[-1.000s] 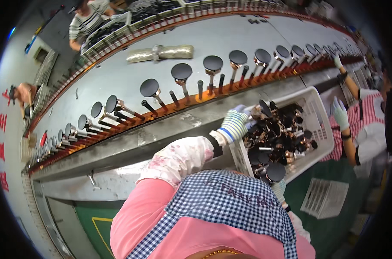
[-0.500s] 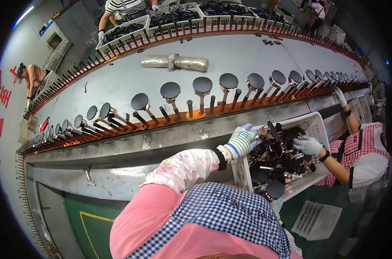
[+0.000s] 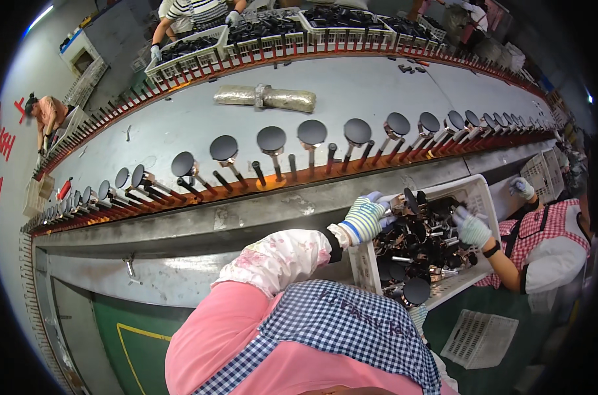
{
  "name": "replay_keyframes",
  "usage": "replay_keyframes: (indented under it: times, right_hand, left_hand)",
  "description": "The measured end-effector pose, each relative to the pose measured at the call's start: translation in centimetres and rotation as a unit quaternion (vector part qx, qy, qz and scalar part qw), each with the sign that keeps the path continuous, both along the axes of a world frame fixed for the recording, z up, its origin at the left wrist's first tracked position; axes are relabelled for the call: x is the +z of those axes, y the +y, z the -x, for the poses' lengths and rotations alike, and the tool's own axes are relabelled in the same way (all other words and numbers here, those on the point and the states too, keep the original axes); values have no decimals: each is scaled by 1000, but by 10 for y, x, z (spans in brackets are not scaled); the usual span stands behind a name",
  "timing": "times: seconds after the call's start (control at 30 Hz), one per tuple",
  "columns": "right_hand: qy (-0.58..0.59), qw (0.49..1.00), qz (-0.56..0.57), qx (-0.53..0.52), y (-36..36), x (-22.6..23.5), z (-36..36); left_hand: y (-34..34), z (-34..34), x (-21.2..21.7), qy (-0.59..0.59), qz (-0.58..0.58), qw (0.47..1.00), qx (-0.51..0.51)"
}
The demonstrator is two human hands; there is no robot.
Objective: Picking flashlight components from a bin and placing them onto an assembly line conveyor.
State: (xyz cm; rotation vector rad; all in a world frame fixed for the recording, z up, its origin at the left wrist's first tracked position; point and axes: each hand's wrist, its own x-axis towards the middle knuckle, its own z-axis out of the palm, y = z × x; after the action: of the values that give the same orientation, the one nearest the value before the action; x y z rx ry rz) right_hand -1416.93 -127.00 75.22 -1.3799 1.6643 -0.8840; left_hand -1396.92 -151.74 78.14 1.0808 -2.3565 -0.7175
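Note:
My left hand [image 3: 364, 218], in a striped glove, is closed around the copper-coloured stem of a metal part with a round black disc [image 3: 411, 201], above the far left corner of a white crate [image 3: 370, 266]. The crate holds many loose black and copper metal parts [image 3: 417, 243]. My right hand [image 3: 418, 316] is mostly hidden behind my checked apron; only a bit of striped glove shows. Right above it, at the crate's near rim, is another black disc [image 3: 416, 291]. Whether my fingers grip that part cannot be seen.
Ahead runs a curved line of red-and-black posts [image 3: 332, 158], several carrying disc-topped parts [image 3: 312, 133]. A taped roll [image 3: 264, 97] lies on the grey table. A co-worker's gloved hand [image 3: 473, 229] reaches into the crate from the right. A white crate [image 3: 480, 339] stands on the green floor.
The posts and their disc-topped parts have shifted left along the line. The co-worker's far hand has dropped away from the line. My left hand stays closed on its part at the crate.

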Motion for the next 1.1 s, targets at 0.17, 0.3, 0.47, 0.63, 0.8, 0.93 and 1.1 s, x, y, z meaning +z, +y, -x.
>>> replay_keyframes:
  times: [0.17,0.3,0.47,0.63,0.8,0.93,1.1]
  right_hand:
    - [0,1000,2,-12,3,-3,25]
    - [-5,1000,4,-18,5,-7,49]
    - [-3,1000,1,-24,6,-16,81]
    - [-17,1000,6,-23,6,-26,114]
    - [-17,1000,4,-21,-1,-22,141]
    - [10,1000,-2,-14,-10,-22,161]
    - [32,999,1,-20,-15,-37,182]
  left_hand:
    - [-10,25,-15,-44,-27,999,-3]
    - [-15,47,-17,-39,-3,999,8]
    - [-22,84,-30,-28,0,1000,9]
    - [-27,119,-31,-36,-15,999,7]
    - [-35,148,-33,-36,-15,999,2]
    - [-41,168,-39,-28,-1,1000,3]
    - [-46,192,-45,-13,0,1000,-4]
